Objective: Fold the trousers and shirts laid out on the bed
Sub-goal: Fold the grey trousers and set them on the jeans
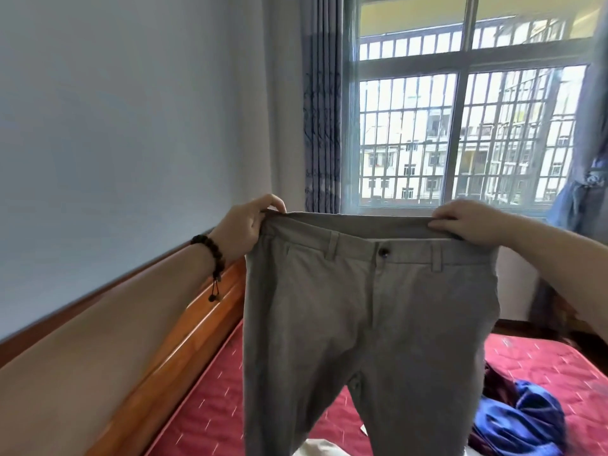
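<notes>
Grey woven cloth makes up the trousers (371,324), which are held up in the air above the bed (210,413), front side toward the camera. No brand, label or writing can be read on them; only a dark button (383,252) at the middle of the waistband and three belt loops are seen.

The waistband is stretched flat between the two hands. Its left corner is pinched by the left hand (245,225), with the fingers (274,204) curled over the top edge and the thumb hidden behind the cloth. Its right corner is gripped by the right hand (473,222), whose fingers (442,225) are folded down over the front of the band. A string of dark beads (210,255) is worn on the left wrist.

Both legs hang straight down from the waist and are cut off by the lower edge of the view, so whether they touch the bed cannot be told. The bed is covered in red quilted cloth, and its orange wooden side rail (184,350) runs along the wall at the left edge. A crumpled blue garment (523,419) and a dark maroon one (496,380) lie near the right edge of the bed, behind the right trouser leg. A pale cloth (320,447) is seen at the near edge, between the legs. A barred window (460,126) and a blue-grey curtain (322,110) stand beyond.
</notes>
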A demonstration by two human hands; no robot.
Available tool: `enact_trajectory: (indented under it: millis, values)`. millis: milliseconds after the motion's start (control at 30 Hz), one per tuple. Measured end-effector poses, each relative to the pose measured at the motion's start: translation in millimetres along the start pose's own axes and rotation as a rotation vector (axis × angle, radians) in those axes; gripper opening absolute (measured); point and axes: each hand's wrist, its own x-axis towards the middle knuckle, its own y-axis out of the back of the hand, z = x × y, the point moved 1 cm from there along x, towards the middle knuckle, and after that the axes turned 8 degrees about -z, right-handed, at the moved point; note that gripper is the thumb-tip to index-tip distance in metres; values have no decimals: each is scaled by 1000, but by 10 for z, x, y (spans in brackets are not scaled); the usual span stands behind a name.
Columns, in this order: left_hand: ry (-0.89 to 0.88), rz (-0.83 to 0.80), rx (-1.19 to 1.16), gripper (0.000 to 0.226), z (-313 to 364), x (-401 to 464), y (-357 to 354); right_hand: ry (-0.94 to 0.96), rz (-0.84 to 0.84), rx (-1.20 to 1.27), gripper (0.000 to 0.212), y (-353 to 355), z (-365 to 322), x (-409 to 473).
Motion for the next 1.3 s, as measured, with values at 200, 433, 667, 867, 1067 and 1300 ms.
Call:
enact_trajectory:
  millis: [200, 433, 667, 867, 1067, 1300]
  values:
    - [4, -87, 0, 43, 34, 8, -42, 10, 14, -41, 17, 191, 9, 5]
    - [-12, -248, 226, 36, -101, 12, -8, 106, -56, 73, 44, 256, 41, -138]
    - [-79, -79, 273, 21, -98, 62, 254, 34, -108, 23, 49, 222, 164, -190]
    - [-3, -38, 236, 37, -235, -9, 421, 5, -56, 118, 39, 247, 290, -330]
    - [32, 21, 148, 28, -277, -30, 495, 15, -77, -115, 45, 53, 368, -544]
    - [6, -126, 105, 32, -203, -175, 533, -40, 206, 366, 18, -45, 597, -461]
